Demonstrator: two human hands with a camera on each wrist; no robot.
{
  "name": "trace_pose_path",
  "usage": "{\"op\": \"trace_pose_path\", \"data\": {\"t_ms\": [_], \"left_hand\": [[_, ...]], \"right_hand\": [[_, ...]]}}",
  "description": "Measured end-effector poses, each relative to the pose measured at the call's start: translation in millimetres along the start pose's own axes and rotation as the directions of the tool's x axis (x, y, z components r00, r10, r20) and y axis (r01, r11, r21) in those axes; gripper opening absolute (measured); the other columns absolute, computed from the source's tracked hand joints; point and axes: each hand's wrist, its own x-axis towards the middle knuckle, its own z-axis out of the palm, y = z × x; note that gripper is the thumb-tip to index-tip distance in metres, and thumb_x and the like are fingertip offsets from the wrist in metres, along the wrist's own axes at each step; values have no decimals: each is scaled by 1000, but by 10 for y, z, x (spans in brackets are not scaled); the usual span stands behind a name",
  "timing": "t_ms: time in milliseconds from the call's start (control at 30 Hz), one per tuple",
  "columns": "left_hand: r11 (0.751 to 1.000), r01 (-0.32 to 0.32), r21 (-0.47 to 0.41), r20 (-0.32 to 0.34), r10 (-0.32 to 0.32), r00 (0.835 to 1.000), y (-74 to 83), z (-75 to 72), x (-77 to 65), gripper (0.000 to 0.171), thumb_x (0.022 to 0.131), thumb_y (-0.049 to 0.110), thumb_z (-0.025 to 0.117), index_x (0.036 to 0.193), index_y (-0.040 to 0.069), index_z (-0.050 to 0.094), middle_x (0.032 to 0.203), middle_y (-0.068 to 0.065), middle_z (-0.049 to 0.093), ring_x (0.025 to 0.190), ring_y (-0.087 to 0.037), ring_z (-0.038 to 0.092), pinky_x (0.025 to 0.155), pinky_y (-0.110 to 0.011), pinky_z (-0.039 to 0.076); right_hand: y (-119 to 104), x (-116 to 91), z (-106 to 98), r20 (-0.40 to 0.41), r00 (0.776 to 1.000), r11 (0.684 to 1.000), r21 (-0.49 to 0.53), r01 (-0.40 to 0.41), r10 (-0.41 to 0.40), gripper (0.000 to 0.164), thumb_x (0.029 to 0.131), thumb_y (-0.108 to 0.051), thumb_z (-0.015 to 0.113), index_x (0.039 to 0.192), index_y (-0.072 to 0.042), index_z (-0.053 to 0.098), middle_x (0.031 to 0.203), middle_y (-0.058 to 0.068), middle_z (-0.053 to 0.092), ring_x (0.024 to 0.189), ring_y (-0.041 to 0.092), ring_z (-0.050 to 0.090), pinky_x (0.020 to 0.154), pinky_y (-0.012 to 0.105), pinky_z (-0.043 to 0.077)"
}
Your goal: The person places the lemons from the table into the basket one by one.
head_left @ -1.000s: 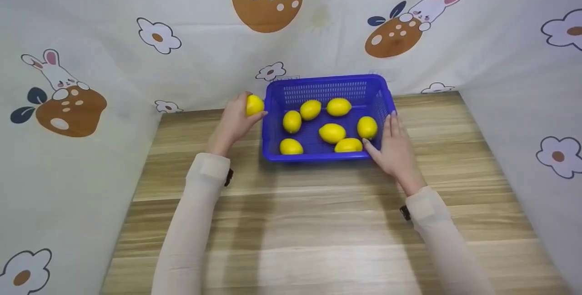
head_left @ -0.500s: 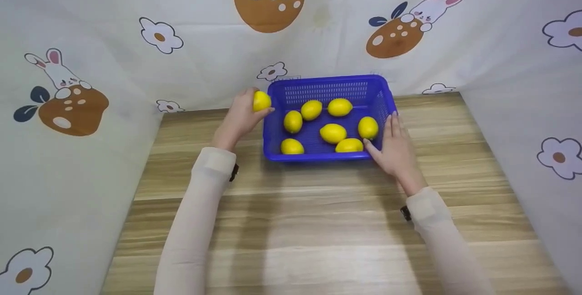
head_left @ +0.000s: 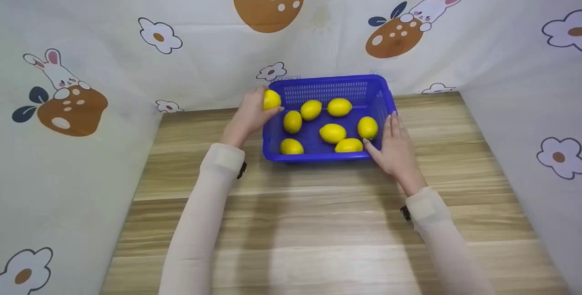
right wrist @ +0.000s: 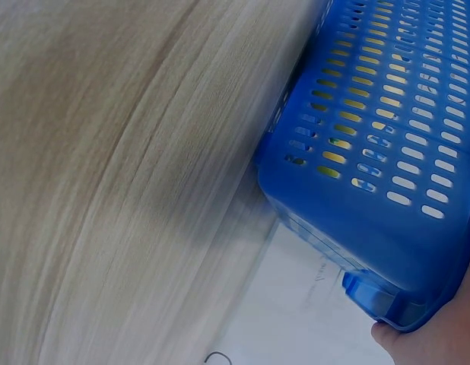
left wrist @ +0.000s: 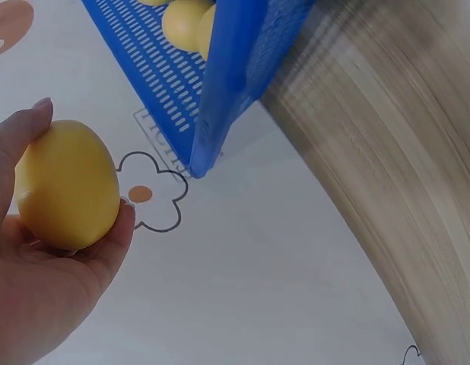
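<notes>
A yellow lemon [left wrist: 68, 185] sits between the thumb and fingers of my left hand [head_left: 249, 114]. In the head view this hand holds it over the left rim of a blue plastic basket [head_left: 318, 157]. Several more lemons [head_left: 333, 133] lie spread out on the basket's floor. My right hand [head_left: 396, 152] grips the basket's right rim near the front corner, thumb on the inner side and fingers lying along the right edge. The right wrist view shows a fingertip beside the handle lip [right wrist: 376, 298] of the basket.
The basket stands on a wood-grain table [head_left: 327, 222], near its back edge. White cloth [head_left: 204, 58] printed with rabbits and flowers hangs behind and on both sides. Each sleeve has a dark wrist strap [head_left: 405, 213].
My left hand has moved to the right with its lemon, from beside the basket to over its left rim. The right hand and the basket have stayed in place.
</notes>
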Motion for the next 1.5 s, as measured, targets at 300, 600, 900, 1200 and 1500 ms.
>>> {"op": "trace_pose_path", "data": {"t_ms": [300,600,900,1200,1500], "left_hand": [[1000,-16,1,27,16,1000,119,50,39,69,104,28,69,154,-7,39,146,-27,51,130,-38,54,110,-47,49],[999,-33,36,47,31,998,250,88,88,73,104,33,69,156,-7,38,151,-28,48,138,-39,50,118,-48,44],[997,-15,74,95,7,995,357,154,152,76,104,35,68,159,-6,33,159,-27,43,147,-38,45,123,-47,38],[997,-18,81,112,9,994,468,218,164,79,104,38,67,161,-4,32,164,-26,36,152,-38,38,125,-47,35],[997,-24,78,112,15,994,550,272,181,77,104,39,68,161,-1,34,167,-24,35,153,-36,36,125,-48,35]], "right_hand": [[0,-2,-6,3,1000,1000,-3,0,0,97,104,-53,49,157,22,18,169,39,8,160,52,8,130,58,11],[5,0,-21,13,1000,1000,11,-10,9,98,105,-54,49,158,21,16,169,38,5,160,51,4,131,58,8],[3,4,-8,3,1000,1000,20,-10,10,96,105,-51,52,157,21,18,169,38,7,160,51,6,130,60,12],[-2,-2,-8,3,1000,1000,23,-9,9,95,105,-50,53,157,21,18,169,39,6,160,51,5,130,59,9],[-5,-3,-5,3,1000,1000,14,-6,6,95,105,-50,53,157,21,18,169,39,7,160,51,6,130,60,10]]}}
